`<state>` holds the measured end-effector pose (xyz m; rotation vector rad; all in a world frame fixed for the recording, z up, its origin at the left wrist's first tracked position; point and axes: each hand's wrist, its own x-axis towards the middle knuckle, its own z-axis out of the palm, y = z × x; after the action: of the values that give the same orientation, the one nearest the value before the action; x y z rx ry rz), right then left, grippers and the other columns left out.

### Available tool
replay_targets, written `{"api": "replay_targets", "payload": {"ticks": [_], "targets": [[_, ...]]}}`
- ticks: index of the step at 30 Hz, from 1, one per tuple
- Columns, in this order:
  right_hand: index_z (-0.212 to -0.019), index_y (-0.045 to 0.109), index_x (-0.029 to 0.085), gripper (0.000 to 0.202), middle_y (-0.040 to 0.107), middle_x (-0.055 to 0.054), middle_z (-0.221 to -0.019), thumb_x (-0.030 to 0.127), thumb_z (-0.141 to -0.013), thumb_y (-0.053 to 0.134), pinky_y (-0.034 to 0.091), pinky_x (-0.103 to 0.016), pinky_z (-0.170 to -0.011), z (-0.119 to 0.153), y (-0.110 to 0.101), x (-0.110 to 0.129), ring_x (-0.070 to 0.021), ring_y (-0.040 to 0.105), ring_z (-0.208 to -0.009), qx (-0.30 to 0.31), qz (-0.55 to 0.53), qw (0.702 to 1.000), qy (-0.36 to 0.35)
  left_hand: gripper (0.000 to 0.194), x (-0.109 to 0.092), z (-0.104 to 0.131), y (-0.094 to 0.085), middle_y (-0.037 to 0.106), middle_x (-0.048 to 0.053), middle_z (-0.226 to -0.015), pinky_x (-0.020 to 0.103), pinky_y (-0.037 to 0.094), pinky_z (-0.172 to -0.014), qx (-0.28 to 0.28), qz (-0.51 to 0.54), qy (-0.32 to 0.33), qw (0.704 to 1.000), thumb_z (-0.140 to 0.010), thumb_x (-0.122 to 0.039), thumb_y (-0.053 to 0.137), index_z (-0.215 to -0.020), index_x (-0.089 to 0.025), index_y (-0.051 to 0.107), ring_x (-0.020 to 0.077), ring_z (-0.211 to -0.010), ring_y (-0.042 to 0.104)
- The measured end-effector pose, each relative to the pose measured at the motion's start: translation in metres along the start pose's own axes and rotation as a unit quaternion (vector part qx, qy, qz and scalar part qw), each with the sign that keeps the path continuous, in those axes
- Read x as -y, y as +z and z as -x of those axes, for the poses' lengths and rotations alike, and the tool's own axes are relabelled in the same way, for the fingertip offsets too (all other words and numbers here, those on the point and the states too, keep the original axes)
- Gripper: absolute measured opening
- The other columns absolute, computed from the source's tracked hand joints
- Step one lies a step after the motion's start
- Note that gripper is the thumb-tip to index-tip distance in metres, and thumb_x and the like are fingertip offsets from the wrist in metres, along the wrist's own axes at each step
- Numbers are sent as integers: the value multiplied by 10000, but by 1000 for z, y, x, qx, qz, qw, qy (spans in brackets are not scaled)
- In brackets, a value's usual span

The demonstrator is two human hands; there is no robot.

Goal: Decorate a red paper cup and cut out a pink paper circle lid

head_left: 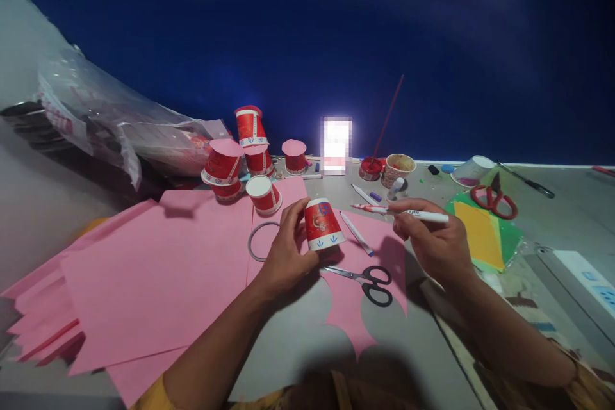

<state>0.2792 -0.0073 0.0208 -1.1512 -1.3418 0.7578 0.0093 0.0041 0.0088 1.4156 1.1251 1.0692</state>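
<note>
Head view, left hand: the hand (284, 255) is partly closed, thumb and fingers gripping a red paper cup (321, 224) by its side.
Red paper cup: held above the desk (288, 339), tilted, its wide end lower; blue marks show on the white band there.
Right hand: the hand (432, 242) is curled around a white marker (427, 216), fingers pinching it; the red tip points left towards the cup, apart from it.
Blue-tipped pen: the pen (356, 234) lies between the two hands, just beside the cup.
Scissors: the black-handled pair (366, 275) lies nearer the wearer, on a pink sheet (346, 314) with curved cutouts.
Grey ring: it (249, 243) lies beside the left hand.
Pink paper: large overlapping sheets (163, 275) spread at left.
Other cups: a red stack (250, 127) stands beyond; a white-topped cup (262, 189) sits closer.
Red-handled tool: it (495, 198) rests on green and yellow paper (475, 234).
</note>
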Motion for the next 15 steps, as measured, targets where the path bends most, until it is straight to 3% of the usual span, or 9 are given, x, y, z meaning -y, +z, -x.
{"api": "replay_targets", "payload": {"ticks": [2, 5, 8, 11, 15], "targets": [[-1063, 841, 242, 274, 748, -32, -756, 486, -966, 763, 530, -301, -590, 2, 3, 2, -166, 643, -636, 1, -51, 999, 16, 930, 0, 0, 0, 470, 115, -1636, 535, 424, -1271, 3, 1, 3, 1000, -722, -182, 897, -1531, -331, 463, 345, -1506, 506], [-1121, 834, 249, 314, 808, -51, -805, 513, -997, 717, 519, -294, -536, 1, 7, 4, -160, 649, -579, 16, -72, 997, 31, 914, 0, 1, 2, 473, 124, -1629, 553, 434, -1259, 2, 6, 9, 1000, -702, -182, 897, -1507, -322, 486, 359, -1484, 527], [-1126, 824, 265, 224, 838, -51, -917, 417, -1014, 705, 587, -329, -640, -2, 12, -6, -189, 727, -688, 19, 51, 998, -38, 929, -2, 2, 4, 513, 138, -1591, 578, 478, -1217, -12, 18, -7, 1000, -673, -241, 944, -1486, -314, 502, 376, -1424, 581], [-1161, 801, 268, 197, 837, -75, -1105, 314, -1027, 664, 629, -403, -865, -6, 16, -26, -254, 781, -996, 62, 177, 969, -161, 860, -1, 2, 4, 556, 143, -1546, 565, 535, -1155, -39, 29, -26, 998, -724, -283, 914, -1476, -308, 498, 369, -1372, 628], [-1277, 744, 254, 291, 783, -122, -1220, 220, -1028, 598, 622, -442, -926, -11, 19, -47, -280, 733, -1116, 139, 299, 924, -192, 854, 6, -1, -2, 543, 146, -1579, 563, 520, -1163, -59, 60, -11, 996, -734, -278, 876, -1486, -316, 474, 377, -1415, 601]]}}
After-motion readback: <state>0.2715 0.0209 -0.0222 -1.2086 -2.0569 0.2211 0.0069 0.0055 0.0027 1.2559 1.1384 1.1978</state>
